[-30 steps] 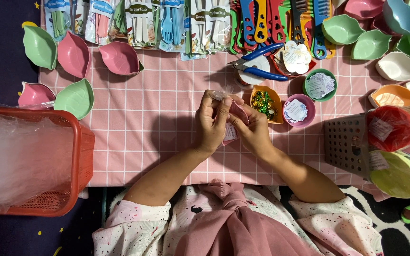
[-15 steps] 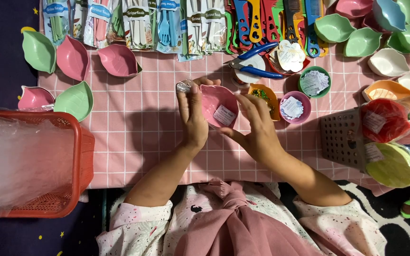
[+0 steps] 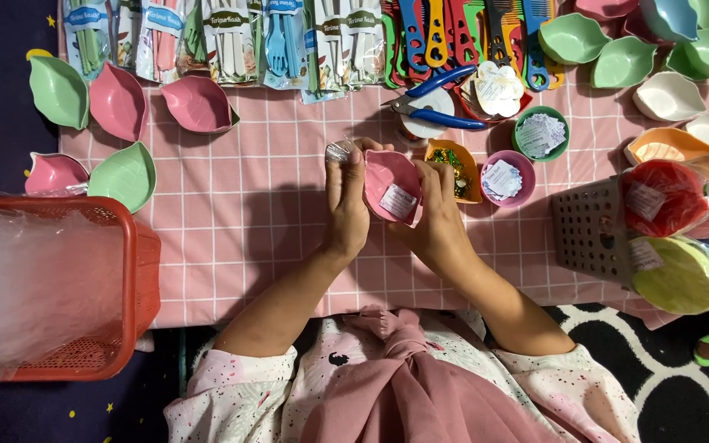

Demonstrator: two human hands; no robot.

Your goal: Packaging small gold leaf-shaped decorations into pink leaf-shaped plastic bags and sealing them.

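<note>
Hands meet at the middle of the head view, above a counter (image 3: 272, 246) covered in a pink checked cloth. The right hand (image 3: 436, 226) cradles a pink leaf-shaped plastic dish (image 3: 387, 184) from beneath, fingers curled around its rim, tilting the bowl toward the person so the small white label (image 3: 398, 200) inside it faces up. The left hand (image 3: 345, 209) steadies the dish's left edge, while its thumb and forefinger are pinched narrow on a small crumpled scrap of clear wrap (image 3: 339, 151), lifted just clear of the dish.

Right of the hands, an orange dish of small green and gold bits (image 3: 451, 168), a pink round cup of white tags (image 3: 508, 178) and a green round cup of more tags (image 3: 541, 134) sit near, within easy reach. Blue-handled pliers (image 3: 436, 102) lie just above. At the left of the frame, a red plastic basket (image 3: 84, 287) holds clear plastic sheeting. More leaf dishes line the upper left and upper right.
</note>
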